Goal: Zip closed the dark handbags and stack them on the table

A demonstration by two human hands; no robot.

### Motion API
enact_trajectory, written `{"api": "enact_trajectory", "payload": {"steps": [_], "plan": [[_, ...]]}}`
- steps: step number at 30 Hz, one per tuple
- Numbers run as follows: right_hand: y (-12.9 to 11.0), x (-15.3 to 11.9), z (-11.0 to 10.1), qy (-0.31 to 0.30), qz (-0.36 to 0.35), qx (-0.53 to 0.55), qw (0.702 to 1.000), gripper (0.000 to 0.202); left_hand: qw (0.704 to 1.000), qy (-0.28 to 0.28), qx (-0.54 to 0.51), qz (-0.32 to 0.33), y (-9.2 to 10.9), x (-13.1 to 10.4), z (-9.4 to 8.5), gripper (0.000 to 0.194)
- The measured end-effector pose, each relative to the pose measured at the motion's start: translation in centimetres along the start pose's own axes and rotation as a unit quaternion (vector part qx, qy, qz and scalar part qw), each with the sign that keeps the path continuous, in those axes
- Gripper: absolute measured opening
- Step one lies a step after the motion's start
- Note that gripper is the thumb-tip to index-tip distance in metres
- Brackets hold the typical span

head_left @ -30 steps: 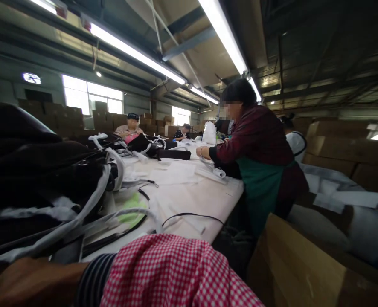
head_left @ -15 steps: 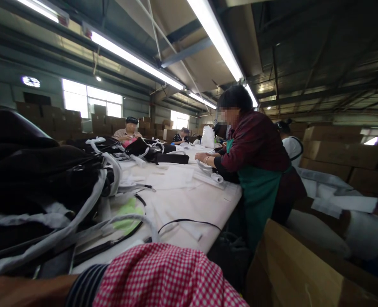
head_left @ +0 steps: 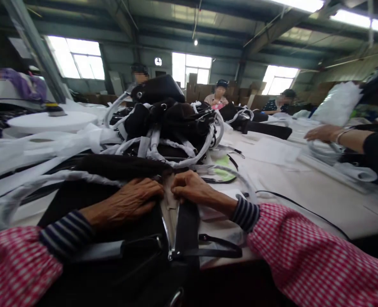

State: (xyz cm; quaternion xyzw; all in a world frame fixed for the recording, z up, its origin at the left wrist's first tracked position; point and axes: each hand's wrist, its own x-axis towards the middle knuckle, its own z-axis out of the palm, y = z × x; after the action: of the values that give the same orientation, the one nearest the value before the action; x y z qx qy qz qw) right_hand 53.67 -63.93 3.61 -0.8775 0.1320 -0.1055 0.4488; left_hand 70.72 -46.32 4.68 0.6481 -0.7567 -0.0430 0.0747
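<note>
A black handbag point(head_left: 188, 230) lies in front of me with its metal zip partly open. Pale lining point(head_left: 169, 200) shows in the gap, and the zip slider point(head_left: 170, 256) sits at the near end. My left hand point(head_left: 128, 202) rests across the bag, fingers curled over the left edge of the opening. Opposite it, my right hand point(head_left: 190, 187) has its fingers pinched at the right edge; its fingertips are partly hidden. A handle wrapped in white film point(head_left: 77, 177) arches on the left. A black strap point(head_left: 224, 247) loops out to the right.
Behind the handbag is a heap of black bags point(head_left: 173, 115) with wrapped handles. A white disc point(head_left: 51, 121) and white strips lie left. White sheets point(head_left: 272, 151) and a black cord point(head_left: 298, 202) lie right, near a co-worker's hand point(head_left: 325, 134). Other people sit farther back.
The view has swung left and down. Both hands and the open handbag are now in sight; earlier only one forearm showed at the bottom, its hand mostly out of frame.
</note>
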Motion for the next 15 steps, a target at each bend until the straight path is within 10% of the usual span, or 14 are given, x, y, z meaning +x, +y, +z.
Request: {"api": "enact_trajectory", "payload": {"steps": [7,15], "plan": [[-3.4,-2.4,0.2,-0.108,-0.055,-0.274,0.954,0.011,0.998,-0.028,-0.041,-0.047,0.6,0.5,-0.2,0.026],[-2.9,-2.1,0.6,-0.058,-0.146,-0.413,0.897,0.013,0.998,-0.032,-0.031,-0.033,0.4,1.7,-1.1,0.026]]}}
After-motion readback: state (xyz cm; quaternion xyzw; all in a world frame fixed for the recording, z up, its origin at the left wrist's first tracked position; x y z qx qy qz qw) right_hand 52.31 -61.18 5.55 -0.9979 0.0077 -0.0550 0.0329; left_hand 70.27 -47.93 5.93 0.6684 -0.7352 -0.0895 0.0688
